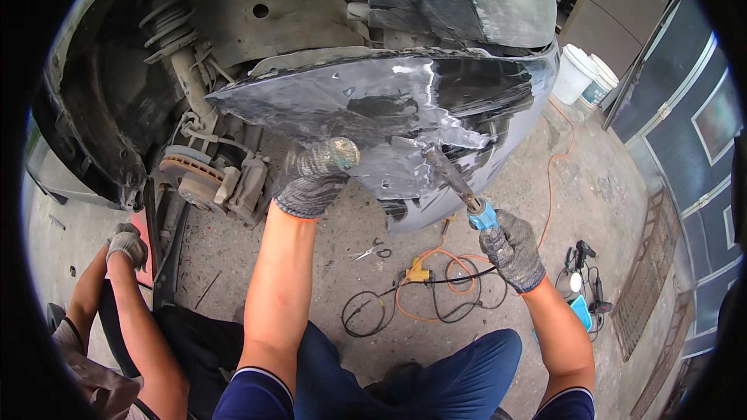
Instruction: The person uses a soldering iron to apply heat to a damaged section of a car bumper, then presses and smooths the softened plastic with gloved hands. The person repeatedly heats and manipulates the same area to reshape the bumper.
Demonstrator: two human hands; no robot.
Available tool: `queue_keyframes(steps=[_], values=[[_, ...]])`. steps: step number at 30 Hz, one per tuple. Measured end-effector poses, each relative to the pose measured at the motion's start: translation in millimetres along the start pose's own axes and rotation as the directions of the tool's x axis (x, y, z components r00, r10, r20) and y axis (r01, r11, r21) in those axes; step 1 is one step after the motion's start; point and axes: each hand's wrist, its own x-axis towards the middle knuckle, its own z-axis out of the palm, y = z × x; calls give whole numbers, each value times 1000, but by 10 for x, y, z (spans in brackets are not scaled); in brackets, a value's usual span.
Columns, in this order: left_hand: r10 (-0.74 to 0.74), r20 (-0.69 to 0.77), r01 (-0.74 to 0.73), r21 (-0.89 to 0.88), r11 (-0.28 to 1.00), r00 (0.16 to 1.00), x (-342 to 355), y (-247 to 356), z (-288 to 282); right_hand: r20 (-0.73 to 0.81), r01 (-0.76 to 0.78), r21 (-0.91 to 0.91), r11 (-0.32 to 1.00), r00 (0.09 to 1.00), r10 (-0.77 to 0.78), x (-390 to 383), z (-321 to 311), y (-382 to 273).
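Note:
A dark car bumper (373, 113), scuffed and scraped down to grey, spans the middle of the view. My left hand (315, 179), in a grey knit glove, is closed on its near edge, the fingers curled and partly hidden. My gloved right hand (513, 253) grips a hot-air welding gun (459, 179) with a long metal barrel and a blue collar. The barrel slants up and left, and its tip is at the bumper face beside a pale, jagged worn patch. A black cable trails from the gun's handle.
Behind the bumper's left end are a brake disc (194, 179) and a strut (187, 78). Cables, a yellow connector (418, 270) and pliers (364, 252) lie on the concrete. White buckets (574, 74) stand far right. A co-worker's gloved hands (127, 245) are at lower left.

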Motion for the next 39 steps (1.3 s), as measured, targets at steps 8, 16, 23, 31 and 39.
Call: queue_keyframes(steps=[8, 16, 23, 31, 39], values=[[-11, 65, 12, -16, 1000, 998, 59, 260, 421, -21, -78, 19, 997, 997, 79, -50, -18, 73], [-28, -39, 28, 4, 1000, 999, 53, 117, 213, -51, 5, 39, 999, 999, -3, -26, 42, 99], [-27, -32, 27, 17, 999, 999, 61, 181, 299, -22, -79, 64, 995, 997, 80, -77, 0, 85], [-3, 68, -5, 113, 994, 998, 65, 161, 284, -54, -54, 65, 996, 997, 57, -82, 28, 133], [-38, 50, 45, -143, 989, 998, 66, 77, 181, -39, -36, 96, 995, 998, 40, -91, 58, 115]])
